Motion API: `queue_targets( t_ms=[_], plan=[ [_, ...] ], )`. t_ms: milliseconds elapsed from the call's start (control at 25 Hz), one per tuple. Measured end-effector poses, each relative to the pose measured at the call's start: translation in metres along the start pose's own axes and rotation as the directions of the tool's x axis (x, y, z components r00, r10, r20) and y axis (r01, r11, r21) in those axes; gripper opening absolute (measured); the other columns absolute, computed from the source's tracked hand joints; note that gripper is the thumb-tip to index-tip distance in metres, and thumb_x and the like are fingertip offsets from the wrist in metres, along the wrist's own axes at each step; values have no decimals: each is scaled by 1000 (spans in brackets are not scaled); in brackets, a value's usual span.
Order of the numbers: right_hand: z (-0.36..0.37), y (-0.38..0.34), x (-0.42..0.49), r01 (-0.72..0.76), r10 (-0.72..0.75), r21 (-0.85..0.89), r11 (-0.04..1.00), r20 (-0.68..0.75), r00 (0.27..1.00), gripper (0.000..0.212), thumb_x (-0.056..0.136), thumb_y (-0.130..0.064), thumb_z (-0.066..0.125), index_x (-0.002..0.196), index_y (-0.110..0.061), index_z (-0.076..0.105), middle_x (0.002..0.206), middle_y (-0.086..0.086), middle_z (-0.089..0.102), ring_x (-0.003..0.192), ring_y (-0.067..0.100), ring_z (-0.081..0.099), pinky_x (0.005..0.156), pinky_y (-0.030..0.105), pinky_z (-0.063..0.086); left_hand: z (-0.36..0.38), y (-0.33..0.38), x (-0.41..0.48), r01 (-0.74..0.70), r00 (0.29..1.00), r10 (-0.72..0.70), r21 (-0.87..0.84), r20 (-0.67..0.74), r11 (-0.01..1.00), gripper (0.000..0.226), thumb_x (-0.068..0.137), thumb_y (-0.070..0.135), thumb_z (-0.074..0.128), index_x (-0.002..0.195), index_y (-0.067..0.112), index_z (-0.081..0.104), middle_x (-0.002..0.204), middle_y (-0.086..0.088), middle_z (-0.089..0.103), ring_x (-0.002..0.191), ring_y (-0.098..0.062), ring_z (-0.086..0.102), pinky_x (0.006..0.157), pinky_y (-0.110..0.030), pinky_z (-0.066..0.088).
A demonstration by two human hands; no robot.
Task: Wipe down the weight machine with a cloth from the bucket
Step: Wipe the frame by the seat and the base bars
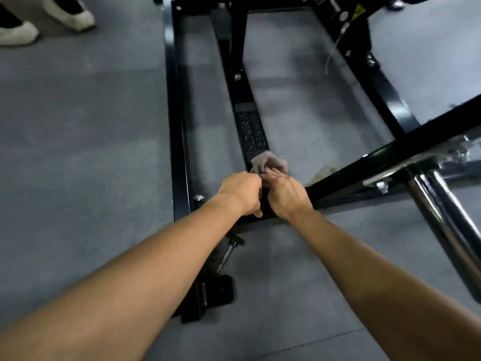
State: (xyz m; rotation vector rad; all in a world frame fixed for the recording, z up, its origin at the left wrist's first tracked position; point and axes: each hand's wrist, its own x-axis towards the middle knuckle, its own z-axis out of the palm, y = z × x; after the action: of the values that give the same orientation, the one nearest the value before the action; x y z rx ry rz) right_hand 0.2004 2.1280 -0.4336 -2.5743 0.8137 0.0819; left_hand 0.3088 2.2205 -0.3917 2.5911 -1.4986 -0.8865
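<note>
Grey rubber floor (78, 152) beneath and all around both hands. Black weight machine (177, 126) ahead of them, rails running away from the fingertips, upper parts cut off by the top edge. Chrome bars (442, 217) right of the right hand, leaving the view at the right edge. Both bare forearms stretched forward and down, wrists close together over the near end of the frame. Left hand (242, 192) knuckles up, fingers curled under and hidden; cannot tell whether gripping anything. Right hand (285, 196) just beside it, fingers bunching the grey cloth (270, 162). Cloth pressed on the centre rail (242, 100) just past the fingertips, below the blurred embossed lettering (252, 131). Two pale shoes (78, 19) far to the left of the left hand, cropped.
</note>
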Motion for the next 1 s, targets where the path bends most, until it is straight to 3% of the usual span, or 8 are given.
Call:
queue_targets(
  t_ms=[80,240,360,480,640,760,840,1000],
  plan=[
    [8,-6,2,-91,91,9,996,-37,995,52,91,-5,48,139,-21,64,149,4,57,143,25,45,114,34,36,3,-15,6,-74,997,73,-91,-11,993,46,64,36,96,104,24,76,107,-3,74,100,-25,69,85,-33,55],
    [14,-56,-38,-225,224,-5,974,-98,970,53,79,-13,42,121,-13,74,124,14,71,118,36,63,101,37,46,-1,-43,9,-176,981,193,-288,32,941,22,78,14,83,98,20,80,99,-5,76,97,-23,70,81,-25,51],
    [13,-51,-42,-309,305,-66,949,-60,950,60,78,-10,42,133,-4,65,142,17,61,138,33,51,122,32,26,7,-63,10,-200,970,241,-446,36,872,22,87,4,65,97,16,80,106,-5,77,103,-23,69,86,-26,51],
    [20,-46,-28,-544,540,-153,825,-72,839,67,82,-22,32,140,-2,58,151,20,51,149,33,36,126,38,17,16,-80,16,-172,978,207,-534,7,828,19,87,2,61,89,13,76,102,-8,76,100,-26,68,86,-31,54],
    [55,-89,-27,-407,405,-239,881,-62,912,70,86,-30,20,128,-2,68,138,19,63,139,37,48,123,47,27,0,-78,34,-170,985,146,-650,-91,741,19,89,6,56,87,8,75,97,-12,75,94,-32,68,86,-39,57],
    [52,-106,-44,-252,262,-244,936,7,965,58,102,-42,28,147,-16,53,156,5,49,151,25,33,127,44,21,-7,-59,31,-131,991,95,-707,-90,695,18,92,11,54,95,10,72,100,-9,74,92,-29,67,81,-34,56],
    [37,-89,-47,-326,348,-254,911,45,937,70,99,-60,16,156,-26,40,164,-2,35,156,20,20,127,41,17,-5,-50,28,-185,979,192,-692,-68,698,17,89,10,54,89,13,71,96,-11,75,93,-30,71,85,-40,60],
    [32,-30,-25,-465,480,-269,843,-11,877,107,85,-75,-16,154,-18,43,160,14,39,152,35,24,126,44,13,-19,-60,20,-216,976,168,-571,-136,792,23,89,10,55,97,1,75,101,-20,75,99,-37,69,87,-43,58]
  ],
)
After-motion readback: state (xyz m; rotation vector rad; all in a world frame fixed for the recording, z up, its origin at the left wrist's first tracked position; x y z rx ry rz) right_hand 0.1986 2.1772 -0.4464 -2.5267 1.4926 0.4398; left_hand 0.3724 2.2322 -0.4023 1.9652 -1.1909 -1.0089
